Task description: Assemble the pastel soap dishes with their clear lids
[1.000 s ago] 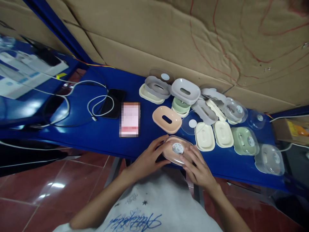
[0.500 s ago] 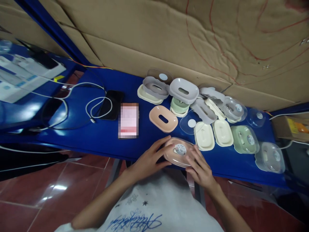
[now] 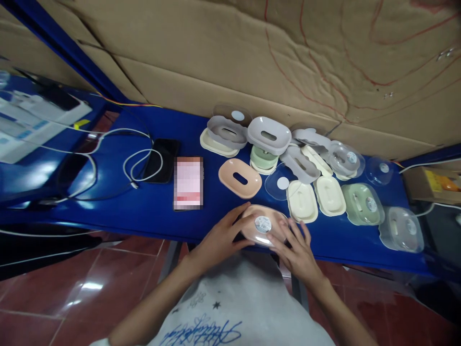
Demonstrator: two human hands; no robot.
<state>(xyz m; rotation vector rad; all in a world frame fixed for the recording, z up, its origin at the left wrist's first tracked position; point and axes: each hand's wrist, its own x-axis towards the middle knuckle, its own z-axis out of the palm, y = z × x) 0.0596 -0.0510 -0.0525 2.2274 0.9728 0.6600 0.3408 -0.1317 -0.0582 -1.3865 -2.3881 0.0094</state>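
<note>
A peach soap dish with a clear lid and a round label (image 3: 263, 224) is held at the table's front edge, close to my body. My left hand (image 3: 226, 235) grips its left end, with the thumb at the near side and fingers over the lid. My right hand (image 3: 297, 247) is at its right end, the fingertips pressing on the lid. Just behind lies a peach slotted tray (image 3: 225, 179). To the right of that are a loose clear lid (image 3: 275, 187) and two cream trays (image 3: 302, 204). The underside of the held dish is hidden.
Grey parts (image 3: 269, 136) and a green piece (image 3: 264, 158) are piled against the cardboard wall (image 3: 201, 57). Lidded green (image 3: 363, 204) and grey dishes (image 3: 401, 230) stand right. A phone with a blurred screen (image 3: 188, 182), a black phone (image 3: 163, 161) and white cable (image 3: 126, 166) lie left.
The held dish has tilted slightly, and its label now faces up more plainly. My right fingers have slid a little left over the lid. The whole view has shifted slightly.
</note>
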